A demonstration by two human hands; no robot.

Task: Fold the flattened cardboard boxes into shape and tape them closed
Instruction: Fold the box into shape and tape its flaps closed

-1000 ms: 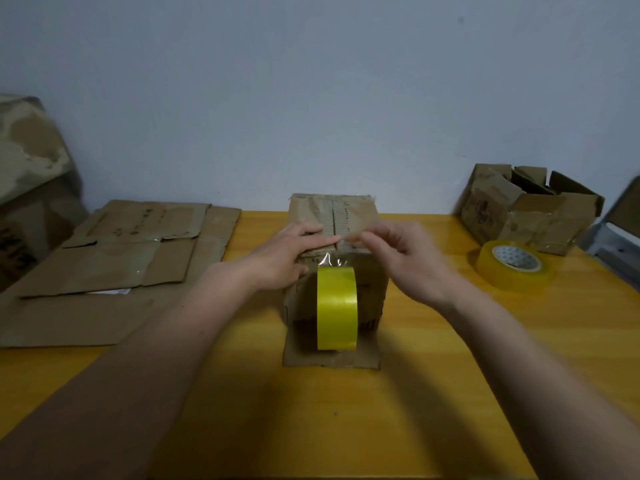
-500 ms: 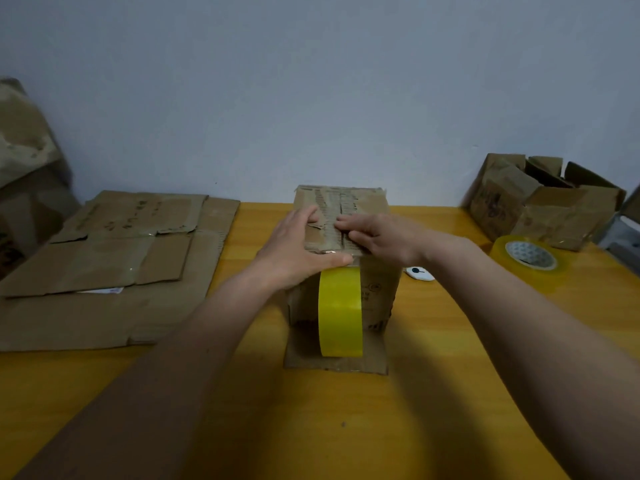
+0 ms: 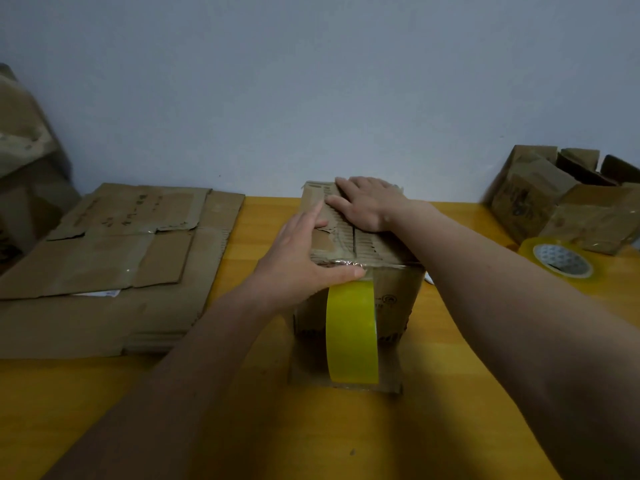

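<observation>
A small brown cardboard box stands folded in the middle of the yellow table, its top flaps closed. A yellow tape roll hangs against its front face by a strip of clear tape running up over the near top edge. My left hand lies on the box's near left corner, fingers straight, thumb pressing the tape at the top edge. My right hand lies flat on the far part of the top flaps along the seam.
Flattened cardboard boxes lie stacked at the left of the table. A folded open box sits at the back right with a second tape roll in front of it. A small white object peeks out behind my right forearm.
My right hand has slid from the near top edge along the seam to the far part of the top. My left hand stayed at the near left corner.
</observation>
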